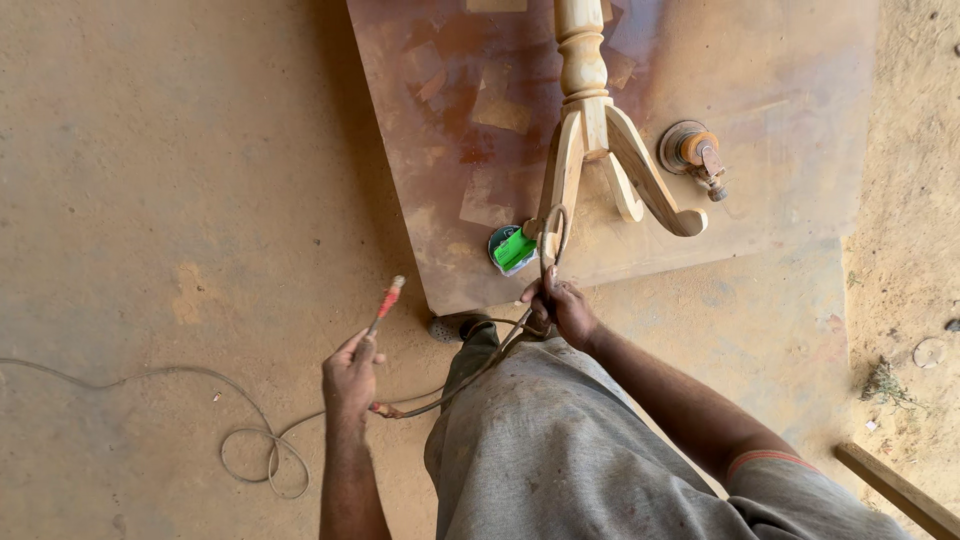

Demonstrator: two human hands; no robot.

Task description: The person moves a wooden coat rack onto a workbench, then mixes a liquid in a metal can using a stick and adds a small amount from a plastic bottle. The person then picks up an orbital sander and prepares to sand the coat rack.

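Observation:
My left hand (350, 378) is closed around a thin tool with a red handle (385, 303), held up over the dusty floor. My right hand (562, 308) grips a looped grey cable (553, 235) just below the foot of a carved pale wooden pedestal leg (600, 150). The pedestal lies on a brown board (760, 70). The cable leads up to a green power tool (514, 248) resting at the board's near edge. More cable runs from under my right hand across my lap toward my left hand.
A loose cable (250, 450) coils on the floor at left. A round dusty tool with an orange body (692, 152) lies on the board to the right. A wooden strip (895, 488) sits at bottom right. My grey-trousered leg (560, 450) fills the bottom centre.

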